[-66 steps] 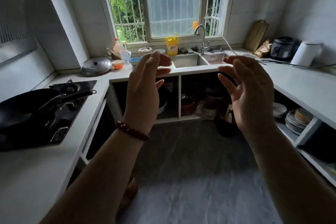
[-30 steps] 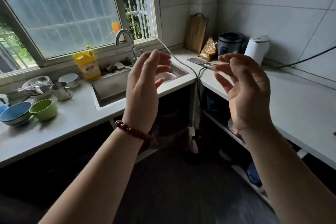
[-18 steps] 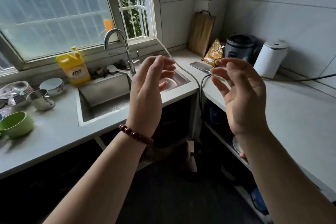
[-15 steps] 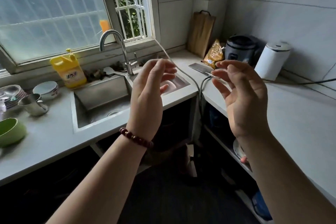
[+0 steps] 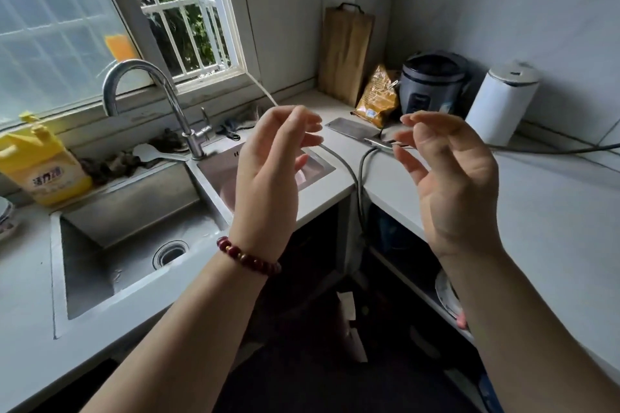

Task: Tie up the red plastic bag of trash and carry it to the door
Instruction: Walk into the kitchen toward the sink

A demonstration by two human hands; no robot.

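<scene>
- Fingers (image 5: 302, 121) of the left hand (image 5: 268, 174) are seen loosely curled and released, with nothing held. The hand is raised near the front edge of the bench (image 5: 553, 218), just right of the sink (image 5: 141, 198). A bead bracelet (image 5: 248, 256) is worn at the wrist.
- Between the two hands a grey cable (image 5: 355, 178) is seen dropping over the bench's inner corner into the dark space below. The red plastic bag is nowhere in view, and it cannot be told whether it sits in that shadow under the bench.
- Fingers (image 5: 432, 121) of the right hand (image 5: 449, 188) are likewise bent, relaxed and empty, with the palm turned toward the left hand.
- At the far corner of the bench a cutting board (image 5: 345, 50), a snack packet (image 5: 377, 97), a rice cooker (image 5: 432, 80) and a white kettle (image 5: 500, 100) are ranged along the wall.
- A thin film bag is expected to be soft, limp and somewhat slippery. Its weight cannot be judged unseen, and tearing by sharp trash is to be feared.
- Hold is best taken at the open rim, with one gathered portion pinched in each hand for knotting. The bag is then best carried by the neck, supported from beneath if sagging is felt.
</scene>
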